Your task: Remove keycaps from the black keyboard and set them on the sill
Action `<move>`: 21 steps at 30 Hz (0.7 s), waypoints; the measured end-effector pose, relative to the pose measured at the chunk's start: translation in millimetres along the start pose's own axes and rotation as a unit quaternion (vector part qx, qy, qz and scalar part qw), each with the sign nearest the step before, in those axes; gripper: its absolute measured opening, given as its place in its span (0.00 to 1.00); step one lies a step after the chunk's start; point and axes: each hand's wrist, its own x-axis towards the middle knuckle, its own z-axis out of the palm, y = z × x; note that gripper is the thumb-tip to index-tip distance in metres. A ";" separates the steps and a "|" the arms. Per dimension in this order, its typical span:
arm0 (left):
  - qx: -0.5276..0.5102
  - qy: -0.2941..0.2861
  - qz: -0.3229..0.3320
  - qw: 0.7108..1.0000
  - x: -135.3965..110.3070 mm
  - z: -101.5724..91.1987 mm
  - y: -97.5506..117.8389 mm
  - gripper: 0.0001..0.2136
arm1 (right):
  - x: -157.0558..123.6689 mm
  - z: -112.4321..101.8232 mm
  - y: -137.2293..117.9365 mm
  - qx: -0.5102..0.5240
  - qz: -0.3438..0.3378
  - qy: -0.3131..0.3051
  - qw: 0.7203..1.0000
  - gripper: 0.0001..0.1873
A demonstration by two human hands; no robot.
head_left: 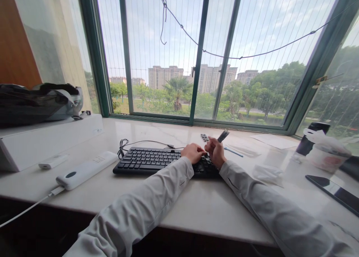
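A black keyboard lies on the pale stone sill in front of the window. My left hand rests on its right part, fingers curled down onto the keys. Right beside it, my right hand is closed round a thin dark tool whose tip sticks up and away from me. The two hands touch over the keyboard's right end. Some loose dark keycaps lie just beyond them. Both arms wear light grey sleeves.
A white power bank with a cable and a small white device lie at left, by a white box bearing a helmet-like headset. At right stand a dark cup, a tissue pack, a phone, and papers.
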 end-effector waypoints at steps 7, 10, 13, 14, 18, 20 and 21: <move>-0.075 0.103 -0.008 0.992 2.6 -9.7 0.0 0.09 | 7.9 -24.3 -25.1 -0.328 -0.091 -0.038 0.939 0.19; -0.066 0.131 0.006 0.989 0.1 -12.8 2.2 0.09 | 9.6 -35.0 -24.1 -0.448 -0.159 -0.060 0.878 0.14; -0.055 0.143 0.015 0.988 -1.5 -12.2 2.7 0.10 | 8.8 -38.2 -17.0 -0.484 -0.190 -0.092 0.849 0.08; -0.052 0.146 0.018 0.988 -1.4 -11.6 2.3 0.10 | 8.3 -38.0 -14.7 -0.491 -0.195 -0.102 0.843 0.07; -0.044 0.152 0.033 0.987 0.3 -9.0 -0.7 0.10 | 6.9 -35.7 -12.0 -0.507 -0.195 -0.130 0.830 0.09; -0.051 0.152 0.051 0.986 0.8 -8.0 -1.7 0.11 | 6.9 -35.3 -13.9 -0.513 -0.174 -0.126 0.831 0.14; -0.056 0.152 0.064 0.985 0.7 -7.5 -2.0 0.11 | 7.0 -35.3 -15.1 -0.517 -0.158 -0.120 0.833 0.16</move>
